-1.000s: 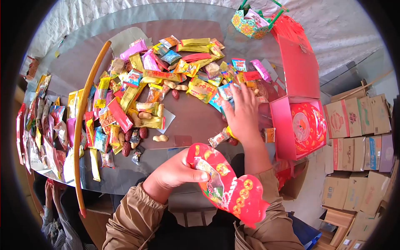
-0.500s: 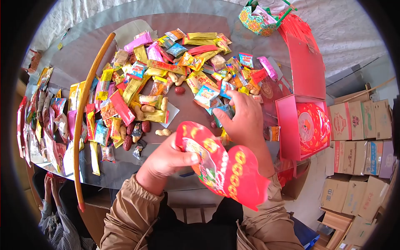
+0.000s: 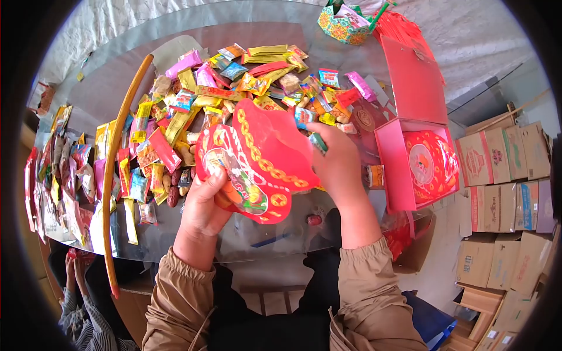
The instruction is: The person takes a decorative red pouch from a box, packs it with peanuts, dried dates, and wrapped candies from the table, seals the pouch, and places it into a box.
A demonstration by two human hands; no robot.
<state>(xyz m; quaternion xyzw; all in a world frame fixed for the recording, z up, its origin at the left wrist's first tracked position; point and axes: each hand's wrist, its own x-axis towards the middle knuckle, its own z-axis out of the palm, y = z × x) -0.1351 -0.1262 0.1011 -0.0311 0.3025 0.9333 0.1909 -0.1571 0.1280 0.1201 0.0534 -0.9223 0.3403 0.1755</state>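
My left hand (image 3: 206, 202) is closed on a red pouch (image 3: 275, 146) printed with gold coins, its thumb on the clear window, through which wrapped items show. The pouch is tilted over the near side of the sweets. My right hand (image 3: 336, 161) is beside the pouch's right edge, fingers curled round a small green-and-blue wrapped candy (image 3: 318, 143). Just behind these fingers lies a blue-and-white packet (image 3: 304, 117) among the heap of wrapped sweets (image 3: 205, 93). A red date (image 3: 314, 219) is on the glass near the table's front edge.
A pink box (image 3: 383, 169) stands open at the right, holding a red round package (image 3: 432, 167). A patterned basket (image 3: 345, 26) stands behind. An orange curved strip (image 3: 126, 117) separates more packets (image 3: 70, 169) at the left. Another person's hands (image 3: 75, 269) show at lower left. Cartons (image 3: 497, 205) are stacked right.
My left hand has moved the pouch up and left, and it has swung wider across the sweets. My right hand has taken hold of a small candy and come to the pouch's edge.
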